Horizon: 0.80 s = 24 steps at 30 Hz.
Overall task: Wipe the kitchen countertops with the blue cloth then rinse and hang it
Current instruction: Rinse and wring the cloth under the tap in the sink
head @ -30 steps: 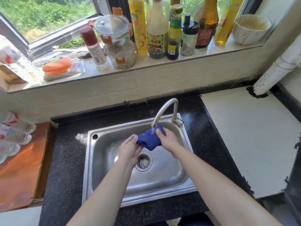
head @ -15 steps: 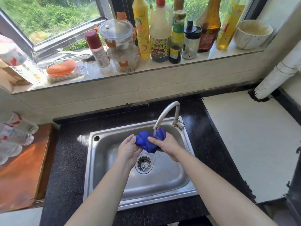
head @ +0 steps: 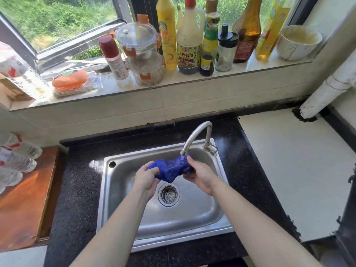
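While both hands, left hand (head: 146,178) and right hand (head: 200,175), grip its ends, the blue cloth (head: 170,168) between them looks limp, sodden, probably slippery.

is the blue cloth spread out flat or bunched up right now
Bunched up. The blue cloth is a crumpled wad gripped between the left hand and right hand, held under the faucet spout above the sink.

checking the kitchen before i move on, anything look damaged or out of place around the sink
The pale counter surface right of the sink has ragged black edges, as if chipped or peeling, and dark residue rings the white pipe base. The white bowl on the sill looks stained. The blue cloth itself seems fine.
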Each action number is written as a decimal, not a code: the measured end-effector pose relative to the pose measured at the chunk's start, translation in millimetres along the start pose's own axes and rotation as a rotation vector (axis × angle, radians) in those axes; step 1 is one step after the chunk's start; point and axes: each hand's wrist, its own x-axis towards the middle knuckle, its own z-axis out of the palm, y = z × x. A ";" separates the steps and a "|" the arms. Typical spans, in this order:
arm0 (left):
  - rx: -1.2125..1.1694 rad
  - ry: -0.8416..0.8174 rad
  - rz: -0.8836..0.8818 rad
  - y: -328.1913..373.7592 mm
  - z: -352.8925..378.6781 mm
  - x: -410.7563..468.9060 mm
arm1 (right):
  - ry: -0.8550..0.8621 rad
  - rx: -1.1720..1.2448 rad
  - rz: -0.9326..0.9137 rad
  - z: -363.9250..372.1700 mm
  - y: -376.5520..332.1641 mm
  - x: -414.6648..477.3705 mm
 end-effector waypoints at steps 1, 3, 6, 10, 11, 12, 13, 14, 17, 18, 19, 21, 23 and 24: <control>-0.001 -0.001 0.005 1.4 -1.3 -0.1 | 0.033 -0.071 -0.011 -4.8 1.8 1.2; 0.009 -0.021 -0.001 2.8 -0.7 -1.7 | 0.067 -0.159 -0.016 -11.2 6.7 2.8; 0.042 -0.063 -0.008 2.5 6.4 -2.7 | 0.066 -0.129 -0.013 -9.6 9.4 1.4; -0.048 -0.084 -0.057 2.1 19.5 -6.4 | -0.010 0.036 0.000 -10.0 12.9 3.2; -0.101 -0.114 -0.091 3.3 22.1 -10.4 | -0.048 0.073 0.004 -9.7 15.1 3.3; -0.136 -0.150 -0.123 3.5 22.9 -12.6 | -0.078 0.107 0.010 -8.3 17.2 2.6; -0.149 -0.180 -0.154 4.6 23.2 -15.1 | -0.094 0.140 0.016 -6.5 20.0 2.7; -0.142 -0.208 -0.174 4.7 22.6 -15.2 | -0.091 0.170 0.016 -4.2 22.4 2.8; 0.041 -0.193 -0.126 0.1 14.5 -5.7 | -0.007 0.268 -0.029 0.5 28.1 8.0; 0.146 -0.176 -0.091 -1.9 12.2 -3.9 | 0.016 0.298 -0.045 2.8 27.9 9.6; 0.257 -0.165 -0.065 -3.5 10.1 -3.6 | 0.035 0.322 -0.055 5.7 28.4 12.1; 0.424 -0.137 -0.024 -7.6 6.1 1.3 | 0.077 0.379 -0.050 14.5 28.9 14.7; 0.483 -0.090 -0.010 -7.7 3.4 6.5 | 0.141 0.339 -0.042 23.1 31.9 17.9; 0.493 -0.069 -0.007 -8.0 2.8 9.3 | 0.178 0.254 -0.045 25.6 33.5 19.1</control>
